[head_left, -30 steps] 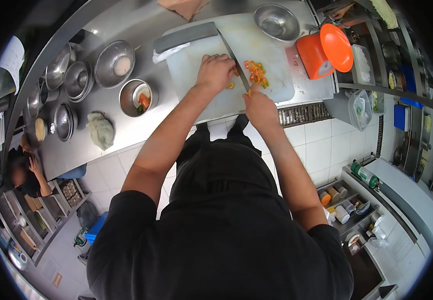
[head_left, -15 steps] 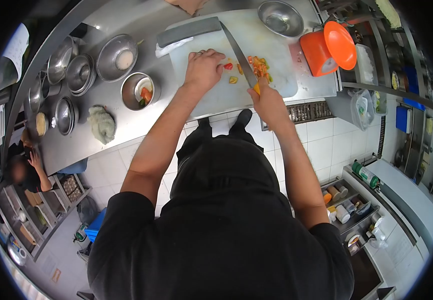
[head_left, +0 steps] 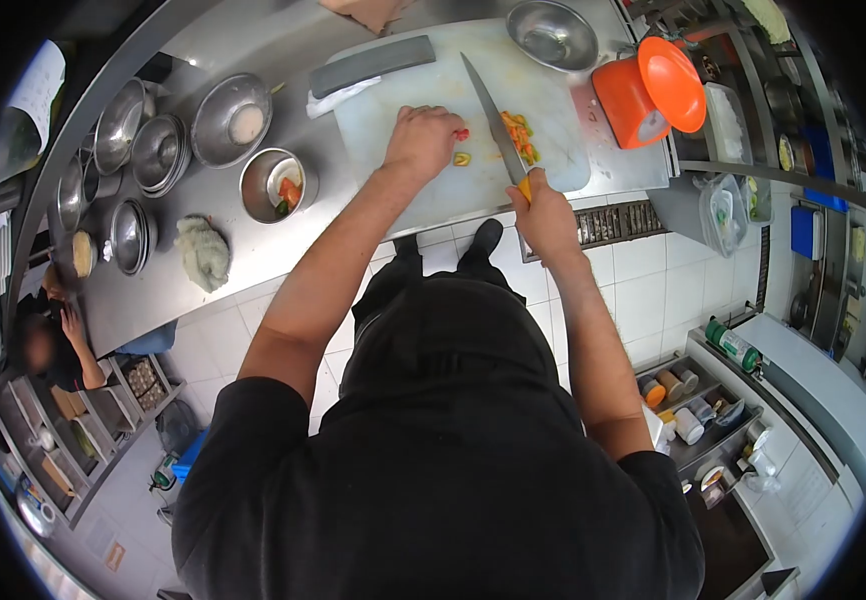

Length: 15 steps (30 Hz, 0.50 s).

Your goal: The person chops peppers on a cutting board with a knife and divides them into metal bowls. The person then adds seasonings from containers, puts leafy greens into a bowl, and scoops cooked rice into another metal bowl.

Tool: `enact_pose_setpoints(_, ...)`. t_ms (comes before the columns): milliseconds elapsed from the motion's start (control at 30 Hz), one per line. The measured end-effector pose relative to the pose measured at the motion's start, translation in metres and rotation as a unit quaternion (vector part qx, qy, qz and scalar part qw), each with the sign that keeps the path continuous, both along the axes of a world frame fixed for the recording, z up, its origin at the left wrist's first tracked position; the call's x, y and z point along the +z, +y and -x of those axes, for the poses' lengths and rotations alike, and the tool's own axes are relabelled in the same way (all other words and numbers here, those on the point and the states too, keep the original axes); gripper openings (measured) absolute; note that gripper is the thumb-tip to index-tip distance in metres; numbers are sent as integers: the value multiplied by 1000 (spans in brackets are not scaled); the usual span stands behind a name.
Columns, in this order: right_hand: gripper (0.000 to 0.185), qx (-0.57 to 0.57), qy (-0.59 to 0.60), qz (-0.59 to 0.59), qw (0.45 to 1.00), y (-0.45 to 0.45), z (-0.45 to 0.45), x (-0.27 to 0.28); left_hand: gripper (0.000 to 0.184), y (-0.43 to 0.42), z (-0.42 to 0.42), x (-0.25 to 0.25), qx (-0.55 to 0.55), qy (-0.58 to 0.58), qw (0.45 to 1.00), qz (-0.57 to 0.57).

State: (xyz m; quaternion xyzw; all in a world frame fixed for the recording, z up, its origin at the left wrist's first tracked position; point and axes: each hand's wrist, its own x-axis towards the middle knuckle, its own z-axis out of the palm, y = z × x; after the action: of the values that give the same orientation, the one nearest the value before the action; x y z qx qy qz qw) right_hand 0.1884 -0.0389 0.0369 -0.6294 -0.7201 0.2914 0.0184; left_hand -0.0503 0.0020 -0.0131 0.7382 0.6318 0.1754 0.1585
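My right hand (head_left: pixel 545 220) grips the yellow handle of a long kitchen knife (head_left: pixel 494 122), its blade angled up and left over the white cutting board (head_left: pixel 393 110). Right against the blade lies a pile of chopped pepper pieces (head_left: pixel 519 138) in orange, yellow and green. My left hand (head_left: pixel 425 143) is closed at the fingertips on a small red pepper piece (head_left: pixel 462 134), partly hidden by the fingers. Just below it on the board sits a yellow-green piece (head_left: pixel 463 159).
A grey sharpening stone (head_left: pixel 373 65) rests on a white cloth at the board's back left. Around the board are a steel bowl (head_left: pixel 553 36), an orange scale (head_left: pixel 643 95) and a pot with food scraps (head_left: pixel 275 188). At far left, a person (head_left: pixel 68 345) is by the counter.
My left hand has moved right and its fingers have closed on the red piece. The knife has drawn back toward me, and a small piece left of the blade no longer shows there.
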Motion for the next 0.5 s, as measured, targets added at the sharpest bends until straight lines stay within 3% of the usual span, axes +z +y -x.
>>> enact_pose_setpoints(500, 38, 68, -48, 4, 997, 8, 20, 10, 7, 16, -12, -5, -9, 3, 999, -41)
